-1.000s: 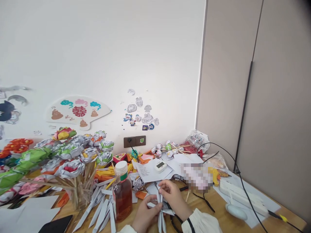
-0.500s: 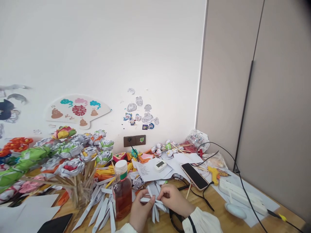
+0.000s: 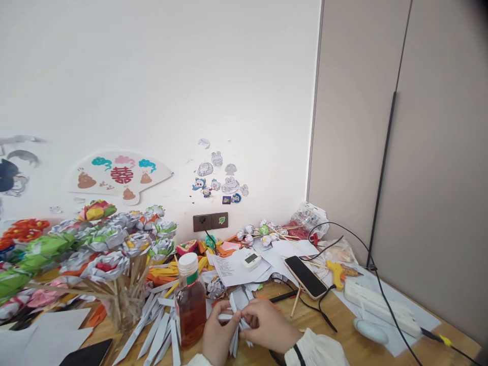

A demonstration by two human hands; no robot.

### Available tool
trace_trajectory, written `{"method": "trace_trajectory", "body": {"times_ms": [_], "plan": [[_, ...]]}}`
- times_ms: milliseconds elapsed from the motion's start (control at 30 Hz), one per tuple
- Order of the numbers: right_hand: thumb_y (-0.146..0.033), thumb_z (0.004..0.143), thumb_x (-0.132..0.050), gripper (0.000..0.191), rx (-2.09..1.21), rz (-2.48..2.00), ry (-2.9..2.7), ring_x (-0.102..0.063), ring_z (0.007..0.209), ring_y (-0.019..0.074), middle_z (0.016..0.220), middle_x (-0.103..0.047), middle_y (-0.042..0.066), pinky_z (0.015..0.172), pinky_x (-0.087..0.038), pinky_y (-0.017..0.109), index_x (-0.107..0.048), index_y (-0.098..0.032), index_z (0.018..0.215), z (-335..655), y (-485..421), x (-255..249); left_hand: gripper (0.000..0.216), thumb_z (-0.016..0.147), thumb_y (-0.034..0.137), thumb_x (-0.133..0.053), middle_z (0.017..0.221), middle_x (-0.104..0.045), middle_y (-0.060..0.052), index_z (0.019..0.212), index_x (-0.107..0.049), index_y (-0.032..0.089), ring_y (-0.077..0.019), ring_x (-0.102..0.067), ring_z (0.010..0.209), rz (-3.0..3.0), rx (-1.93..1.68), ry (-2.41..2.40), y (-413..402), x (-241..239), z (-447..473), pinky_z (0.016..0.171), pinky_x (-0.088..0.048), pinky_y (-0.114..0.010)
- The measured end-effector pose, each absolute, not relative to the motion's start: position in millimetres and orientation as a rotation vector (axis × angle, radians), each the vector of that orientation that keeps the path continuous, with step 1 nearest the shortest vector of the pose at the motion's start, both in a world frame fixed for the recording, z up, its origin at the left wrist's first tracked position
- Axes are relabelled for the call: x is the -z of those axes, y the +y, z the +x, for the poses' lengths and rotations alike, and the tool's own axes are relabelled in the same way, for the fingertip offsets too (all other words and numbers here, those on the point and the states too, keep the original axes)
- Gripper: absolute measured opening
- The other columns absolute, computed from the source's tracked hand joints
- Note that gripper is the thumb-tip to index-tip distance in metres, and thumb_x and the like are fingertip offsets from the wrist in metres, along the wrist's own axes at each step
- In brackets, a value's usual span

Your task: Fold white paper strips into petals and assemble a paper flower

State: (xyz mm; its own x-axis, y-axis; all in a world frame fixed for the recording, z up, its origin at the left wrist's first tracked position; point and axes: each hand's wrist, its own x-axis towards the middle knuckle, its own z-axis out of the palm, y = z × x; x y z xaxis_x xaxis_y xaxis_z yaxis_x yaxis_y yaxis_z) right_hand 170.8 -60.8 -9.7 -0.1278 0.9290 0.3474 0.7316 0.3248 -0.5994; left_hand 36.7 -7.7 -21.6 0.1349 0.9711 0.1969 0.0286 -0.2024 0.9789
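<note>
A cluster of folded white paper strips (image 3: 237, 301) fans out between my two hands just above the wooden table. My left hand (image 3: 220, 331) pinches the cluster from the left, thumb against the folds. From the right, my right hand (image 3: 269, 325) closes its fingertips on the same folded paper and covers part of it. Beside my left hand stands a bottle of reddish-brown liquid (image 3: 191, 310) with a white cap. Left of the bottle lie several loose folded white strips (image 3: 155, 333). Under my right wrist, black scissors (image 3: 276, 357) are mostly hidden.
Paper flowers on sticks (image 3: 110, 264) crowd the left side. A phone (image 3: 305, 277), a yellow glue gun (image 3: 336, 274) with its cable and a white power strip (image 3: 381, 307) lie to the right. A small white timer (image 3: 251, 259) rests on papers behind my hands.
My right hand has moved slightly left and closer to my left hand, covering more of the folded paper. The view has shifted a little.
</note>
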Motion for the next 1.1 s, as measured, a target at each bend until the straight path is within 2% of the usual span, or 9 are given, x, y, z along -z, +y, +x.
{"method": "trace_trajectory", "body": {"times_ms": [100, 233, 300, 400, 500, 667, 767, 933, 1100], "plan": [[-0.017, 0.063, -0.056, 0.008, -0.099, -1.553, -1.929, -0.05, 0.065, 0.0125, 0.068, -0.055, -0.001, 0.055, -0.034, 0.019, -0.06, -0.018, 0.069, 165.1, -58.7, 10.2, 0.034, 0.048, 0.039, -0.066, 0.061, -0.062, -0.002, 0.07, -0.055, 0.015, -0.0189, -0.058, 0.059, 1.438, -1.173, 1.009, -7.5, 18.9, 38.1, 0.059, -0.044, -0.028], [-0.015, 0.069, -0.051, 0.012, 0.049, -1.599, -1.886, -0.05, 0.073, 0.0144, 0.074, -0.055, 0.001, 0.065, -0.035, 0.021, -0.06, -0.02, 0.076, 166.9, -57.2, 5.1, 0.041, 0.057, 0.049, -0.055, 0.057, -0.06, -0.001, 0.081, -0.055, 0.015, -0.0186, -0.057, 0.053, 1.306, -0.969, 0.946, -5.6, 25.5, 40.5, 0.048, -0.043, -0.027], [-0.012, 0.07, -0.05, 0.014, 0.057, -1.616, -1.809, -0.05, 0.074, 0.015, 0.074, -0.055, 0.002, 0.066, -0.036, 0.022, -0.06, -0.019, 0.077, 168.2, -56.4, 3.1, 0.042, 0.059, 0.051, -0.053, 0.058, -0.06, -0.001, 0.082, -0.057, 0.015, -0.0186, -0.057, 0.057, 1.352, -0.961, 0.909, -8.2, 27.0, 42.3, 0.048, -0.043, -0.026], [-0.01, 0.071, -0.047, 0.019, 0.016, -1.593, -1.696, -0.051, 0.075, 0.0154, 0.077, -0.056, 0.003, 0.067, -0.037, 0.023, -0.06, -0.02, 0.081, 167.6, -54.9, 2.9, 0.043, 0.061, 0.05, -0.052, 0.074, -0.063, -0.004, 0.089, -0.058, 0.016, -0.0171, -0.056, 0.062, 1.45, -1.013, 0.853, -15.3, 25.7, 45.9, 0.055, -0.044, -0.025], [-0.013, 0.072, -0.048, 0.019, -0.068, -1.556, -1.617, -0.052, 0.075, 0.0163, 0.079, -0.059, 0.004, 0.067, -0.039, 0.025, -0.061, -0.02, 0.084, 164.7, -53.2, 5.2, 0.052, 0.064, 0.048, -0.052, 0.085, -0.062, -0.005, 0.104, -0.049, 0.016, -0.0147, -0.054, 0.058, 1.463, -0.996, 0.792, -20.7, 24.9, 49.8, 0.055, -0.044, -0.025], [-0.017, 0.076, -0.043, 0.023, -0.219, -1.408, -1.498, -0.056, 0.076, 0.0177, 0.082, -0.063, 0.007, 0.069, -0.043, 0.028, -0.063, -0.019, 0.087, 161.1, -49.4, 10.1, 0.078, 0.055, 0.057, -0.055, 0.051, -0.056, 0.003, 0.116, -0.032, 0.014, -0.0162, -0.053, 0.047, 1.248, -0.92, 0.808, -21.7, 27.1, 53.2, 0.044, -0.04, -0.025], [-0.015, 0.075, -0.043, 0.027, -0.258, -1.342, -1.52, -0.056, 0.076, 0.0177, 0.084, -0.063, 0.007, 0.069, -0.044, 0.029, -0.062, -0.02, 0.093, 161.3, -47.7, 14.1, 0.077, 0.049, 0.059, -0.057, 0.049, -0.053, 0.005, 0.11, -0.035, 0.018, -0.0144, -0.05, 0.039, 1.19, -0.942, 0.809, -21.3, 24.2, 53.2, 0.037, -0.037, -0.023], [-0.008, 0.071, -0.043, 0.039, -0.323, -1.284, -1.552, -0.056, 0.066, 0.0153, 0.072, -0.061, 0.003, 0.063, -0.044, 0.027, -0.052, -0.021, 0.107, 163.8, -47.0, 19.7, 0.06, 0.044, 0.047, -0.067, 0.054, -0.056, 0.003, 0.091, -0.044, 0.017, -0.0107, -0.046, 0.033, 1.289, -0.999, 0.879, -16.8, 18.7, 50.3, 0.033, -0.035, -0.023], [-0.005, 0.068, -0.044, 0.041, -0.134, -1.333, -1.626, -0.05, 0.081, 0.0168, 0.086, -0.054, 0.004, 0.073, -0.04, 0.029, -0.052, -0.023, 0.104, 167.8, -51.7, 8.1, 0.056, 0.047, 0.04, -0.068, 0.049, -0.057, 0.003, 0.091, -0.042, 0.015, -0.0139, -0.052, 0.036, 1.286, -0.912, 0.736, -13.0, 23.1, 48.4, 0.037, -0.04, -0.025]]}}
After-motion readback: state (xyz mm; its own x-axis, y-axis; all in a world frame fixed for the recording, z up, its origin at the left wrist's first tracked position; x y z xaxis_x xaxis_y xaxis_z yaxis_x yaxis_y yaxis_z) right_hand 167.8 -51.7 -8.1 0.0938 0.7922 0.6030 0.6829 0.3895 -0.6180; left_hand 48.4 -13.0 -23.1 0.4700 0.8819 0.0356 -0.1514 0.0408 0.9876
